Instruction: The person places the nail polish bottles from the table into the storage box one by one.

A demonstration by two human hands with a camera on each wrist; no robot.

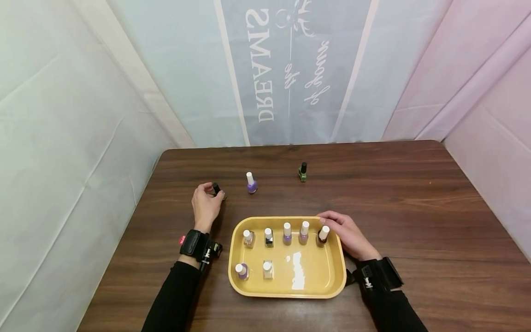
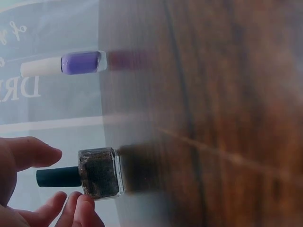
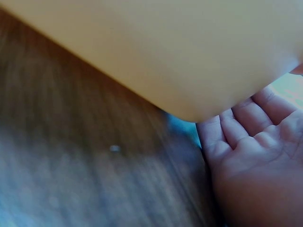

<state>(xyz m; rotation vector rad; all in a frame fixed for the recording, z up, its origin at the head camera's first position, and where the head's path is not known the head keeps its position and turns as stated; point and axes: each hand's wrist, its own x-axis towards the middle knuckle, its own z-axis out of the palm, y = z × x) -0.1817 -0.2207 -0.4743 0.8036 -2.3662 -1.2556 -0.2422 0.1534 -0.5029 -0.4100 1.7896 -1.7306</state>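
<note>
My left hand (image 1: 206,203) is around a small nail polish bottle (image 2: 99,172) with a black cap and dark glittery contents, upright on the table. In the left wrist view a gap shows between thumb and cap, while the other fingertips (image 2: 85,210) lie close beside the glass. My right hand (image 1: 351,236) grips the far right corner of a yellow tray (image 1: 321,276), thumb at the rim and fingers along the outer wall. Inside the tray, several white-capped nail polish bottles (image 1: 287,234) stand in a back row, with two more (image 1: 267,269) at the front left.
A purple nail polish bottle (image 1: 251,185) with a white cap stands right of my left hand. Farther right is a green bottle (image 1: 303,173) with a black cap. The brown wooden table (image 1: 415,198) ends at a printed curtain (image 1: 290,92); pale cloth hangs at both sides.
</note>
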